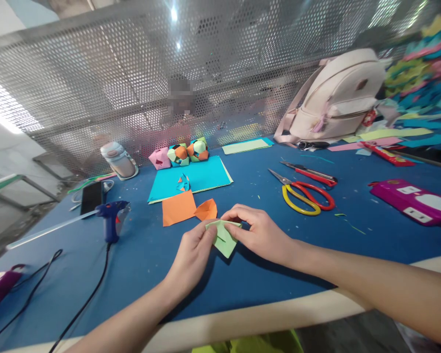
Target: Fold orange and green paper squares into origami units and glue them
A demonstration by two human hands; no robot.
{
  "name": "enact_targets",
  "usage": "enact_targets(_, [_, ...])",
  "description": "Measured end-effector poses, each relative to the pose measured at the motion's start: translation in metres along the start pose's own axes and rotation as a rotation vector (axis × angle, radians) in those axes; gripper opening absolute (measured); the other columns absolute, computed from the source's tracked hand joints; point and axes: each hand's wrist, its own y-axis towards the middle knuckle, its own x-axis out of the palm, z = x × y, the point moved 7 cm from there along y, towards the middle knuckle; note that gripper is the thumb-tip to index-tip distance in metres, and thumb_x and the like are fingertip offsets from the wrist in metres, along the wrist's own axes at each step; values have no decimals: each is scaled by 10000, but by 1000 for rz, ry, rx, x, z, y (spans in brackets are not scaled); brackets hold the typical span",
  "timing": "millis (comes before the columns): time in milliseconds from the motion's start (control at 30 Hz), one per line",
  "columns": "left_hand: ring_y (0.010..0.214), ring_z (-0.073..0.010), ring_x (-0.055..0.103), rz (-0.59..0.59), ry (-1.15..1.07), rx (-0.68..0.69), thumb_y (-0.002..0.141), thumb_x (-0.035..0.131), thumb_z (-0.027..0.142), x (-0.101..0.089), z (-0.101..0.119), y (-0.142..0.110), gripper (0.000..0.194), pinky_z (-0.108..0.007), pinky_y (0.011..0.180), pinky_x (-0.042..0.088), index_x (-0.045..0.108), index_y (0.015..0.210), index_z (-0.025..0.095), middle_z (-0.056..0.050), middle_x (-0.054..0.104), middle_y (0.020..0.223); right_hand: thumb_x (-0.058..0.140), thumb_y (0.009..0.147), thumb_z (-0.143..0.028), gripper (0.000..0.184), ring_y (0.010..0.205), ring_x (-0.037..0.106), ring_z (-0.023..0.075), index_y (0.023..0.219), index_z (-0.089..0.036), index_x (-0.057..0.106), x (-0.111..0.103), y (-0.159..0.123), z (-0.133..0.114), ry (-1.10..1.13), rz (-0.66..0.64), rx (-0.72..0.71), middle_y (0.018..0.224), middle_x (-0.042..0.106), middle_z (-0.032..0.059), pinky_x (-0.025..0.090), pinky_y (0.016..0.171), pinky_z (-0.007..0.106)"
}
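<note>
A light green piece of folded paper [227,244] is held over the front middle of the blue table. My left hand [195,247] pinches its left edge, thumb on the near face. On the other side my right hand [259,229] grips the upper right edge between thumb and fingers. The paper tapers to a corner pointing down toward me. Just beyond my hands lie a flat orange paper [179,208] and a folded orange piece [207,210]. A small blue and orange folded piece [183,183] rests on blue paper sheets [209,171].
Scissors [301,193] and a cutter [312,173] lie to the right, near a purple case [413,202]. A corded glue gun [112,220], a phone [92,197] and a bottle [118,160] are left. Paper balls [178,155] and a backpack [340,103] stand by the mesh screen.
</note>
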Motion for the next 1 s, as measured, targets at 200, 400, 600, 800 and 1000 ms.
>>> enact_targets(200, [793,-179,556,-12,49,26,867,490,375,2,6,1,353,-245,683,415,675,1058,143,-53,675,883,516,858,-156,139,726,583,127,863,-167,655,-1,1,2,-3,-3,12,793,634,25,452,653,237])
enact_targets(400, [787,-170,548,-14,-18,-3,871,494,395,2,0,3,357,-243,685,406,667,1055,143,-51,664,860,552,840,-194,176,764,595,144,973,-151,660,3,0,5,1,-39,15,844,642,45,473,676,255])
enact_targets(600, [690,-149,499,-25,-52,-24,844,527,414,4,0,2,350,-238,622,390,676,963,120,-44,616,766,505,880,-217,188,749,597,137,939,-168,677,-1,1,7,17,-11,34,817,643,35,467,640,243])
enact_targets(800, [645,-134,456,1,-5,-16,840,528,423,2,1,2,337,-231,588,363,675,838,120,-25,571,694,491,887,-194,179,694,574,115,872,-174,668,-3,0,6,1,20,21,767,628,12,446,621,226])
enact_targets(1000, [620,-129,439,37,10,-40,830,525,448,0,-1,2,363,-225,567,341,666,764,120,-12,549,646,541,851,-193,117,705,567,124,889,-166,648,1,0,1,-13,-14,4,784,628,21,459,632,233])
